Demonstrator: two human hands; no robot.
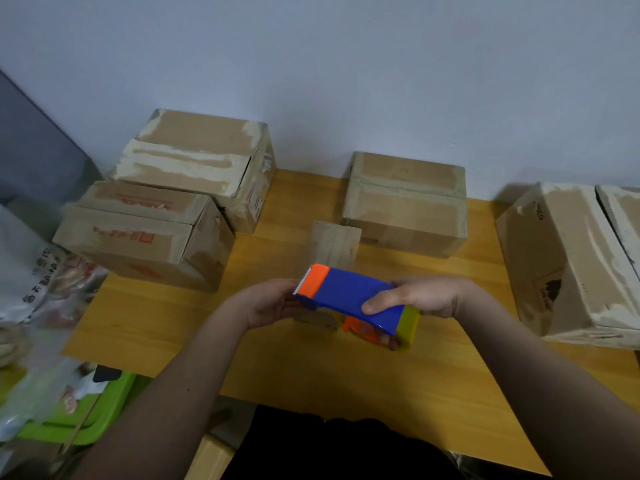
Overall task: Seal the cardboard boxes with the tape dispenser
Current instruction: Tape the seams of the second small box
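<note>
Evidently the sealing has not begun: the person holds the blue, orange and yellow-green plastic tape dispenser [356,299] above the bare wooden table [311,368], clear of every box. The right hand [415,296] grips its body, thumb over the blue shell; the left hand [273,303] pinches near the serrated orange end, probably freeing clear tape. Next, that end must reach the brown, scuffed cardboard box [405,199] just beyond, along its flap seam.

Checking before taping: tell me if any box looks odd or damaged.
The far-right box lies tipped on its side, its surface scuffed white. The back-left box's top is likewise torn pale. The centre box sits square.
</note>
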